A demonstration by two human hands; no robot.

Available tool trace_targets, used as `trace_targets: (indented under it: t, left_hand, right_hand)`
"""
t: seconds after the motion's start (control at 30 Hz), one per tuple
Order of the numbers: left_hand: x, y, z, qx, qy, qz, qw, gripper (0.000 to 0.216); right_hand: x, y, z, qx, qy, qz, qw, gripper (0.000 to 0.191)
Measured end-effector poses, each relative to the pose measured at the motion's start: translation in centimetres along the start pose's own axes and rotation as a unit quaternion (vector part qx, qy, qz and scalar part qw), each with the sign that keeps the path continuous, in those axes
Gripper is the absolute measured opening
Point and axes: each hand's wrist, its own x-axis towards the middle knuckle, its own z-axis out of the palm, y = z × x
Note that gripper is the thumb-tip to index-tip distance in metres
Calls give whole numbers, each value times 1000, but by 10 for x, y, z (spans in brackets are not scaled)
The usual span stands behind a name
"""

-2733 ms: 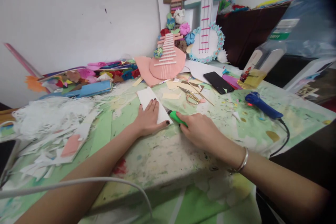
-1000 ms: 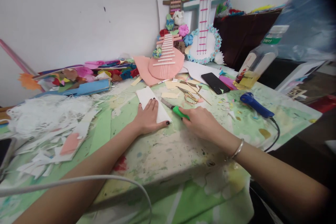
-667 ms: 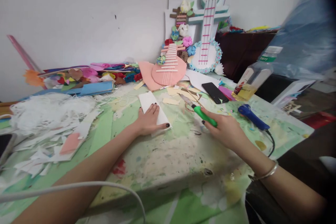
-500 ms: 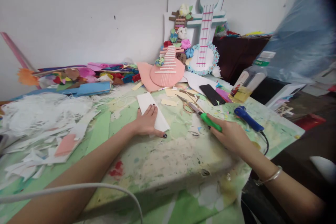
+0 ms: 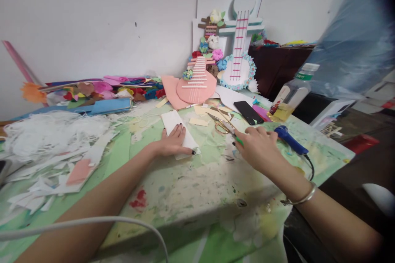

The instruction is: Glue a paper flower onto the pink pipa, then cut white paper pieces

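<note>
My left hand (image 5: pixel 173 141) lies flat with fingers spread on a white folded strip (image 5: pixel 169 120), which looks like paper or thin foam. The strip slants on the table, and its far end shows beyond my fingers. My right hand (image 5: pixel 257 146) is wrapped round a green-handled utility knife (image 5: pixel 238 139), its grey front end pointing away to the left. Most of the handle is hidden by my fingers. Just beyond the knife lies a pair of scissors (image 5: pixel 220 126) with gold-coloured handles, among cream paper scraps (image 5: pixel 198 121).
A phone (image 5: pixel 247 112), a bottle (image 5: pixel 286 94) and a blue glue gun (image 5: pixel 291 139) are on the right. Paper instruments (image 5: pixel 197 84) lean at the back. White string (image 5: pixel 55 133) and scraps heap at left. A white cable (image 5: pixel 123 217) crosses the near foreground.
My right hand has turned palm-down over the knife's handle and shifted slightly left, covering more of it. My left hand stays on the white strip, its thumb a little higher.
</note>
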Motion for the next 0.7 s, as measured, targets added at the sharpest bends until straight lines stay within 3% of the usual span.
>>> trace_targets:
  t: [0.1,0.23,0.33,0.43,0.57,0.7]
  left_hand:
    - [-1,0,-3,-13,-13,-2,1000,108]
    - [-1,2,-4,-10,-14,-6,1000,108]
    - [-1,1,-3,-3,-8,0,1000,109]
    - [0,0,-1,4,-6,5,1000,113]
    - [3,-4,3,3,2,9,1000,105]
    - [7,-4,8,-7,18,-13,1000,86]
  right_hand:
    - [11,-16,-8,64,18,-43,997,35]
    - [37,-38,-4,270,-79,-116,953,30]
    - [58,-55,11,456,-180,-23,871,26]
    - [73,-70,26,523,-237,27,819,17]
    - [80,-81,33,551,-255,47,793,10]
    - [83,-87,29,556,-254,57,789,7]
